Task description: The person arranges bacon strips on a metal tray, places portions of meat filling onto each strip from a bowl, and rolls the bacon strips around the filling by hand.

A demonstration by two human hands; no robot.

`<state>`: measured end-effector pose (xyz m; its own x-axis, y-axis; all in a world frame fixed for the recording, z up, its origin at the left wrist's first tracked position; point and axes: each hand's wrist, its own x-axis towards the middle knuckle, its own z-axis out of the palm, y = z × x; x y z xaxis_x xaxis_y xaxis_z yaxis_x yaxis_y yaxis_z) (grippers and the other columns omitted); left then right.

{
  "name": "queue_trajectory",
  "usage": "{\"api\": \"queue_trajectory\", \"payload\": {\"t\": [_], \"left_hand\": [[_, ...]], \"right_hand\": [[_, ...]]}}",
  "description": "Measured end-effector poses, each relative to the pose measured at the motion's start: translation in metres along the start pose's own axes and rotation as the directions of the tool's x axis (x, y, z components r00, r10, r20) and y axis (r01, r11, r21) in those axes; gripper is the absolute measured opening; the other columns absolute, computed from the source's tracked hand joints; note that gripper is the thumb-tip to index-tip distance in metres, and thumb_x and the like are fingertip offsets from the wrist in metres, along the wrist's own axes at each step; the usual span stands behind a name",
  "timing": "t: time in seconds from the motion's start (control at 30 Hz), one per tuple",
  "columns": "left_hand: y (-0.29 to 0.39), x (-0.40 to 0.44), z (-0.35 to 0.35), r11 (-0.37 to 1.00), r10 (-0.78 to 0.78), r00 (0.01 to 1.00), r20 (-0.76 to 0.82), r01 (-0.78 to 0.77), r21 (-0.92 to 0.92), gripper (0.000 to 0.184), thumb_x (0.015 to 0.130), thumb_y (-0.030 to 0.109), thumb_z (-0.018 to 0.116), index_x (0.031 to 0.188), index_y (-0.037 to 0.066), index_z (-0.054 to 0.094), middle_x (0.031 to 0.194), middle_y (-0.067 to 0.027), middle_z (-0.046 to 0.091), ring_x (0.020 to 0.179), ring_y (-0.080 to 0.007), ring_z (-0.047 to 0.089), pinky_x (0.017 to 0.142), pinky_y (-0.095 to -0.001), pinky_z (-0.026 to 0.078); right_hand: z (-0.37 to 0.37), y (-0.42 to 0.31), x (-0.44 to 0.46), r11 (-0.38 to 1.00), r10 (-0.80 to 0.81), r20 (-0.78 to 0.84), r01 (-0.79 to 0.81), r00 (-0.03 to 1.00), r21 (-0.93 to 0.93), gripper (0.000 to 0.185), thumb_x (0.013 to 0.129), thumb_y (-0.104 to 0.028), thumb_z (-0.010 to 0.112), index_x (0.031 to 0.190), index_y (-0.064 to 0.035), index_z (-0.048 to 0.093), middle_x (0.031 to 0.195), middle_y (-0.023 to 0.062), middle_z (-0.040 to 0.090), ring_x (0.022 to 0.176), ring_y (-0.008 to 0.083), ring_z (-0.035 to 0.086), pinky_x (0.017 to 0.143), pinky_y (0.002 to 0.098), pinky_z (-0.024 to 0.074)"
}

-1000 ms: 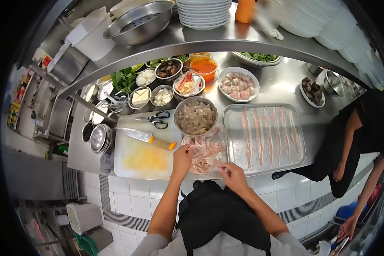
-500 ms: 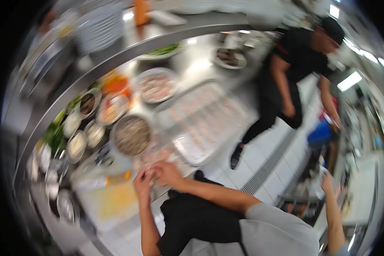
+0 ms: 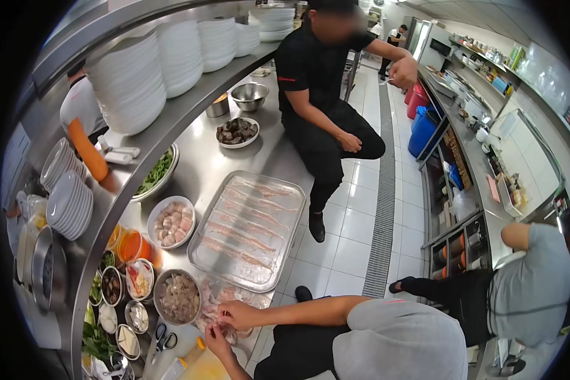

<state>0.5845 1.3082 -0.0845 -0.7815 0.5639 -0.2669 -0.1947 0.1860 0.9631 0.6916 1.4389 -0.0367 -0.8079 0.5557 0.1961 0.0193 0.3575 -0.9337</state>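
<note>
My right hand (image 3: pixel 237 315) and my left hand (image 3: pixel 218 341) meet at the counter's near edge, fingers pinched together. Whatever small thing lies between the fingertips is hidden. Beneath and beside them is a spread of raw pinkish pieces (image 3: pixel 214 294). Just beyond stands a steel bowl of greyish raw pieces (image 3: pixel 178 296). A metal tray (image 3: pixel 286 223) further along holds several long, pale pink strips (image 3: pixel 239 244) laid in rows. Close to my left hand are a yellow-handled tool (image 3: pixel 200 344), a yellowish cutting board (image 3: pixel 208 367) and black-handled scissors (image 3: pixel 164 339).
Small containers (image 3: pixel 128 342), a bowl of pale chunks (image 3: pixel 171 221) and a bowl of greens (image 3: pixel 158 177) line the counter. A shelf with stacked white bowls (image 3: pixel 130 82) overhangs it. One person in black (image 3: pixel 307 114) is beside the counter; another in grey (image 3: pixel 529 285) stands behind.
My view has swung round and up, and the blur has gone. Both hands stay together over the pinkish pieces. The person in black has raised one arm.
</note>
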Motion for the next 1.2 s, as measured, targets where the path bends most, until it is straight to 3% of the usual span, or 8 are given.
{"api": "queue_trajectory", "payload": {"t": [0.17, 0.33, 0.4, 0.57, 0.8, 0.9, 0.97, 1.2], "left_hand": [[0.043, -0.021, 0.019, 0.981, 0.053, 0.994, 0.095, -0.035, -0.189, 0.013, 0.097, 0.012, 0.060, 0.102, 0.001, 0.062, 0.093, -0.0057, 0.065, 0.087, -0.0136, 0.061, 0.076, -0.0268, 0.052], [0.012, 0.006, 0.016, 0.963, 0.249, 0.968, 0.018, -0.250, 0.100, 0.017, 0.091, 0.014, 0.065, 0.085, -0.001, 0.064, 0.074, 0.0005, 0.059, 0.071, -0.0088, 0.048, 0.062, -0.0264, 0.042], [0.020, 0.004, 0.016, 0.959, 0.202, 0.979, 0.008, -0.199, 0.203, 0.013, 0.093, 0.012, 0.061, 0.093, -0.001, 0.066, 0.078, -0.0003, 0.062, 0.071, -0.0107, 0.054, 0.065, -0.0267, 0.046], [0.041, -0.012, 0.031, 0.983, 0.086, 0.990, 0.113, -0.065, -0.173, 0.017, 0.095, 0.009, 0.056, 0.106, -0.001, 0.065, 0.090, -0.0013, 0.064, 0.085, -0.0108, 0.058, 0.081, -0.0245, 0.047], [0.019, 0.000, 0.020, 0.990, 0.108, 0.987, 0.117, -0.118, 0.081, 0.030, 0.098, 0.014, 0.058, 0.125, 0.000, 0.061, 0.103, -0.0014, 0.064, 0.092, -0.0107, 0.058, 0.083, -0.0246, 0.046], [0.020, -0.001, 0.018, 0.987, -0.123, 0.976, 0.181, 0.139, -0.077, 0.036, 0.099, 0.013, 0.057, 0.132, 0.001, 0.057, 0.104, -0.0005, 0.064, 0.091, -0.0082, 0.057, 0.080, -0.0228, 0.046], [0.019, -0.004, 0.024, 0.928, -0.158, 0.964, 0.214, 0.219, -0.301, 0.037, 0.099, 0.012, 0.057, 0.133, 0.000, 0.056, 0.101, 0.0002, 0.064, 0.082, -0.0056, 0.057, 0.071, -0.0206, 0.045], [0.012, -0.003, 0.020, 0.808, -0.237, 0.952, 0.195, 0.304, -0.505, 0.035, 0.098, 0.007, 0.056, 0.132, -0.001, 0.055, 0.095, 0.0011, 0.063, 0.074, -0.0055, 0.055, 0.067, -0.0212, 0.046]], "right_hand": [[-0.009, -0.002, 0.007, 0.998, 0.044, 0.049, -0.046, 0.998, 0.042, 0.018, 0.084, -0.019, 0.069, 0.087, -0.0022, 0.064, 0.084, 0.0153, 0.065, 0.082, 0.0324, 0.064, 0.073, 0.0416, 0.0500], [-0.002, 0.000, 0.016, 0.924, 0.146, 0.119, -0.179, 0.982, 0.337, 0.017, 0.088, -0.019, 0.066, 0.091, -0.0024, 0.071, 0.087, 0.0115, 0.070, 0.080, 0.0190, 0.066, 0.073, 0.0327, 0.0529], [-0.020, -0.017, 0.022, 0.966, 0.201, 0.152, -0.221, 0.968, 0.131, 0.016, 0.092, -0.015, 0.064, 0.093, 0.0007, 0.068, 0.085, 0.0063, 0.069, 0.078, 0.0131, 0.064, 0.071, 0.0307, 0.0534], [-0.023, 0.000, 0.033, 0.842, 0.334, 0.224, -0.397, 0.916, 0.366, 0.014, 0.099, -0.012, 0.057, 0.099, 0.0008, 0.063, 0.087, 0.0052, 0.068, 0.078, 0.0123, 0.064, 0.072, 0.0284, 0.0544], [-0.025, -0.002, 0.041, 0.714, 0.501, 0.159, -0.510, 0.851, 0.479, 0.016, 0.099, -0.014, 0.058, 0.105, 0.0000, 0.063, 0.092, 0.0069, 0.069, 0.081, 0.0128, 0.066, 0.075, 0.0274, 0.0549], [-0.024, 0.002, 0.036, 0.699, 0.481, 0.184, -0.501, 0.857, 0.511, 0.020, 0.100, -0.012, 0.057, 0.113, 0.0003, 0.063, 0.096, 0.0079, 0.070, 0.084, 0.0137, 0.067, 0.075, 0.0278, 0.0556], [-0.024, 0.002, 0.030, 0.913, 0.331, 0.132, -0.353, 0.934, 0.205, 0.025, 0.095, -0.009, 0.061, 0.118, 0.0002, 0.063, 0.105, 0.0117, 0.069, 0.089, 0.0180, 0.068, 0.076, 0.0290, 0.0556], [-0.013, -0.003, -0.003, 0.983, 0.006, 0.013, -0.004, 1.000, -0.185, 0.039, 0.080, -0.006, 0.070, 0.118, -0.0033, 0.064, 0.110, 0.0162, 0.066, 0.087, 0.0283, 0.067, 0.074, 0.0350, 0.0543]]}}
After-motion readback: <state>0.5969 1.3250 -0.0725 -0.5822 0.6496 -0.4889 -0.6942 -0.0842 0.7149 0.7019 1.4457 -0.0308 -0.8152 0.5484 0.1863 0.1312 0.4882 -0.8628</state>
